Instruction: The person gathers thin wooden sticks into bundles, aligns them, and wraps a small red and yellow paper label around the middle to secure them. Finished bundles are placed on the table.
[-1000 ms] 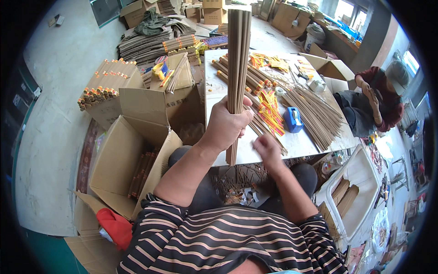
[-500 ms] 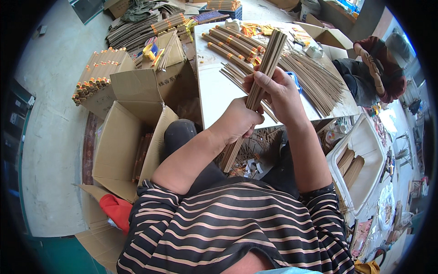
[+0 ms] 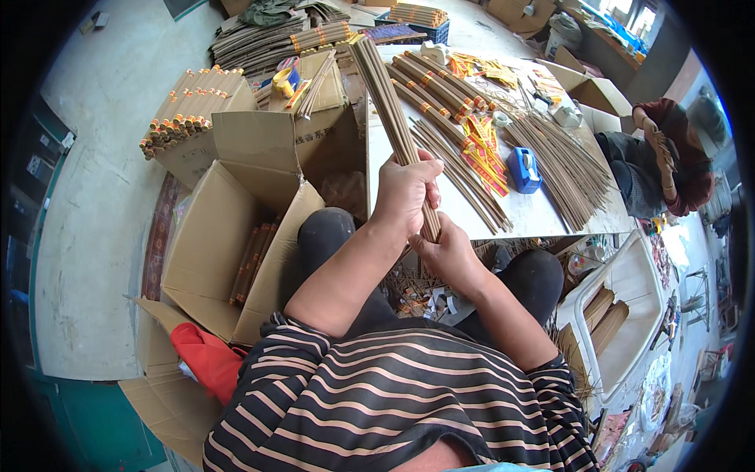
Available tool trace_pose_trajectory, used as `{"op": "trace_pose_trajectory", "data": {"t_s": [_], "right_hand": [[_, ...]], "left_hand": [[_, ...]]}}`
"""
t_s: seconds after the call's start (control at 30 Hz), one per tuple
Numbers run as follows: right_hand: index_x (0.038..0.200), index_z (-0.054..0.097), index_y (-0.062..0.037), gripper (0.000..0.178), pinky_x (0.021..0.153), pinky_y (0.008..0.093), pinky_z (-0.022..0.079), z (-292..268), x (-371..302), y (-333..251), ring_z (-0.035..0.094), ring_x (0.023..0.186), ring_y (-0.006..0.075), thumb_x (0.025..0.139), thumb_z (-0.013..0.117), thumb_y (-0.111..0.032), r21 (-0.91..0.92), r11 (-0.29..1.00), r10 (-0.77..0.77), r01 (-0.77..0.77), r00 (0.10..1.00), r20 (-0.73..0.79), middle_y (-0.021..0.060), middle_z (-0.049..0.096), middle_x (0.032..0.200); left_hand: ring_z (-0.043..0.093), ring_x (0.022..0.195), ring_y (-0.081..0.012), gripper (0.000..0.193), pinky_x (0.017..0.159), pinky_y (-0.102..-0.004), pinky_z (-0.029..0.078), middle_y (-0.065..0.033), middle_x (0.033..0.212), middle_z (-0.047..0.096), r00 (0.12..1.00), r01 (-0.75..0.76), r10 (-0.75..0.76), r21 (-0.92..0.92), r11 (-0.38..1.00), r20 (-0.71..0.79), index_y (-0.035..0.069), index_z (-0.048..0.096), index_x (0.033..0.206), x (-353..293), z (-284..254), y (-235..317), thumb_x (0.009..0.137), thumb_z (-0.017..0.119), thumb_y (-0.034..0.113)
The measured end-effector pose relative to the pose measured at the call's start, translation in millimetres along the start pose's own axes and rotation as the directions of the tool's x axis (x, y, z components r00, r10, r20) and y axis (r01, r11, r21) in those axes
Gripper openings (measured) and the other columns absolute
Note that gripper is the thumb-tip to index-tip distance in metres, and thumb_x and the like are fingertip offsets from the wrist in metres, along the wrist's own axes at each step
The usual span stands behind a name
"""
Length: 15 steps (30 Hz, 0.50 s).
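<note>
1. The left hand (image 3: 406,191) is wrapped tight around a long bundle of thin brown sticks (image 3: 387,102), fingers curled fully over it, above the near edge of the white table (image 3: 543,212).
2. The right hand (image 3: 450,256) sits just below the left, touching it, fingers closed around the bundle's lower end; how firmly the fingertips press cannot be told.
3. The bundle slants up and away from the hands toward the far left of the table, its top end over the table's far left edge, above the other stock.
4. Right of the bundle, loose sticks (image 3: 550,157) fan across the table, with tied bundles (image 3: 440,79) and yellow-red paper labels (image 3: 484,149) between them. A blue tape dispenser (image 3: 523,169) lies near the middle.
5. To the left stands an open cardboard box (image 3: 228,236) holding a few packs, close beside the person's knee, leaving little free room there.
6. Beyond the box lies bare concrete floor (image 3: 102,204); another person (image 3: 664,153) sits at the table's far right.
</note>
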State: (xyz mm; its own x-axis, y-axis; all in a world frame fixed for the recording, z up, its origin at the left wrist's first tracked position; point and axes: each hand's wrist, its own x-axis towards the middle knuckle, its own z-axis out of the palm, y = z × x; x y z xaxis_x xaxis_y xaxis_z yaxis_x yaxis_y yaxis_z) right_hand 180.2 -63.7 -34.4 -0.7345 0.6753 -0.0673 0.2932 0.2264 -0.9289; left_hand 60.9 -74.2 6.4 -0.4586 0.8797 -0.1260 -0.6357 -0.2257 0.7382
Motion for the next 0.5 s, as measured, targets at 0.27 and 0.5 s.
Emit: {"op": "trace_pose_trajectory", "data": {"t_s": [0.27, 0.5], "right_hand": [[0.087, 0.045, -0.0012, 0.018, 0.04, 0.0242, 0.038, -9.4, -6.5, -1.3, 0.045, 0.043, 0.0093, 0.083, 0.06, -0.012, 0.125, 0.946, 0.233, -0.299, 0.894, 0.382, -0.0003, 0.046, 0.058], [0.086, 0.046, -0.0001, 0.016, 0.036, 0.0244, 0.034, -11.4, 13.8, -0.9, 0.043, 0.039, 0.0092, 0.083, 0.059, -0.01, 0.14, 0.918, 0.297, -0.372, 0.875, 0.382, 0.0003, 0.046, 0.056]], "left_hand": [[0.045, 0.046, -0.0114, 0.024, 0.046, -0.0257, 0.039, 0.0014, 0.054, 0.046, 0.996, -0.012, 0.034, -0.236, 0.972, 0.087, 0.01, 0.046, 0.067, 46.6, -58.6, 32.4, 0.084, 0.062, 0.018], [0.046, 0.053, -0.0112, 0.033, 0.051, -0.0243, 0.04, 0.0006, 0.061, 0.048, 0.989, -0.035, 0.081, -0.337, 0.941, 0.124, 0.009, 0.053, 0.086, 51.7, -64.7, 7.3, 0.082, 0.065, 0.039]]}}
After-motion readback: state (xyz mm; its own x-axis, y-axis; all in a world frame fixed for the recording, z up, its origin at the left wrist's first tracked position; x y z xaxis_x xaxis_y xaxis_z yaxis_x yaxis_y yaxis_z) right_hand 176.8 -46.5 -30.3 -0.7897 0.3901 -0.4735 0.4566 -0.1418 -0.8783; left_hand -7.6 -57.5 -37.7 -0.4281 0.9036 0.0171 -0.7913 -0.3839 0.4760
